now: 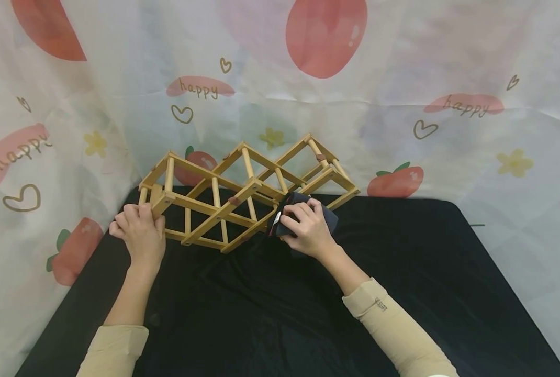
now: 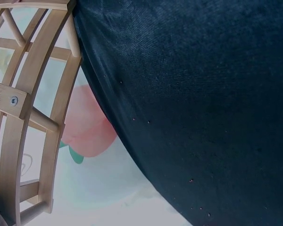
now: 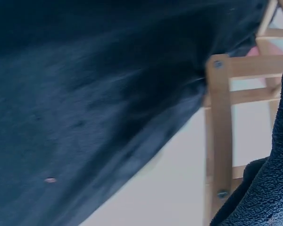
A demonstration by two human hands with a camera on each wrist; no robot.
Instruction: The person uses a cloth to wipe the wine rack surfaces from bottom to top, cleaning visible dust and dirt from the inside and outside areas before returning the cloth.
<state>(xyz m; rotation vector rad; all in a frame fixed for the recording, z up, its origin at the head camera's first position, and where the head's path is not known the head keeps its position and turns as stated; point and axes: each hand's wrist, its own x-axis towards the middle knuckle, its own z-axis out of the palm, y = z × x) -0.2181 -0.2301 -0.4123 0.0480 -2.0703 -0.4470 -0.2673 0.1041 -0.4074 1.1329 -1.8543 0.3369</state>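
A folding lattice rack of pale wooden slats and round dowels (image 1: 220, 213) stands on the black-covered table, spread out from left to right. My left hand (image 1: 141, 235) grips its left end, with fingers curled over a wooden slat. My right hand (image 1: 310, 228) holds a bunched dark blue cloth (image 1: 331, 217) against the middle-right part of the rack. In the right wrist view the fuzzy cloth (image 3: 269, 193) overlaps the rack's slats (image 3: 220, 122). The left wrist view shows the rack's slats (image 2: 12, 141) but not the fingers.
The black table cover (image 1: 223, 314) spreads under the rack and both arms. Behind and to the sides hangs a pale curtain (image 1: 355, 125) with fruit, flower and "happy" prints, close behind the rack.
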